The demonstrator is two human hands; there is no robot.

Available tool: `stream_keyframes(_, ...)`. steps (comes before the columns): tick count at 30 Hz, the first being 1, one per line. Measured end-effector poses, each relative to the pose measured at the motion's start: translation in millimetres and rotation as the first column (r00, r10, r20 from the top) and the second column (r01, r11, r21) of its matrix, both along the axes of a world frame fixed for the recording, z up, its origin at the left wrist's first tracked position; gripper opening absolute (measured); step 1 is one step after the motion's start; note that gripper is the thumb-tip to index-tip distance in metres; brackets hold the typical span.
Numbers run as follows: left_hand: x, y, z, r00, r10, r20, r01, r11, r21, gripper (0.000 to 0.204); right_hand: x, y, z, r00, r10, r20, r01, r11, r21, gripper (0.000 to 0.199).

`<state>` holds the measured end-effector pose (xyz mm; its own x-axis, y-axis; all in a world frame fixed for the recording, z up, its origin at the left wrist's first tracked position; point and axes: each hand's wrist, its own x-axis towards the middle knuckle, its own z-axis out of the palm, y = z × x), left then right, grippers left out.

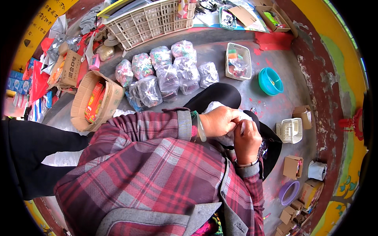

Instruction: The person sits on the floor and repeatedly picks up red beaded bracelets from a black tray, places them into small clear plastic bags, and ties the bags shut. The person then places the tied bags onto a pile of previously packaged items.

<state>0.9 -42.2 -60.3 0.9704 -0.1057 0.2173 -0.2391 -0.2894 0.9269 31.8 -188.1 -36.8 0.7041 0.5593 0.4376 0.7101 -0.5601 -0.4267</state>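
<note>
Over my lap, my left hand [220,121] and my right hand [247,143] meet with fingers pinched together. Between and under them shows thin, whitish clear plastic, which looks like a plastic bag [213,106]. Both hands grip its gathered part; the exact fingertip contact is partly hidden. What lies inside the bag cannot be made out. A pale bangle [201,131] circles my left wrist. Beyond my knee stand several filled clear plastic bags [168,78] with colourful contents, the nearest single one [208,74] at the right end of the group.
A white basket [249,63] and a turquoise basin [269,82] stand ahead right. Further right are a small white basket [290,131], cardboard boxes [292,166] and a purple basin [289,192]. An open carton [78,114] stands left, near another person's dark-clothed legs [47,141]. A big crate [147,25] stands behind.
</note>
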Motion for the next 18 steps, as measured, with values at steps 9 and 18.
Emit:
stream_keyframes(9, 7.8, 20.6, 10.9, 0.871, -0.363, -0.331, 0.16, 0.846, -0.509, 0.014, 2.1, -2.4, -8.3, 0.971, 0.095, 0.218, -0.095, 0.995, -0.014, 0.014)
stream_keyframes(18, 15.2, 19.5, 9.3, 0.891, -0.295, -0.344, 0.171, 0.922, -0.346, 0.008, 10.7, -9.4, -11.5, 0.987, 0.127, 0.101, -0.141, 0.981, 0.136, 0.012)
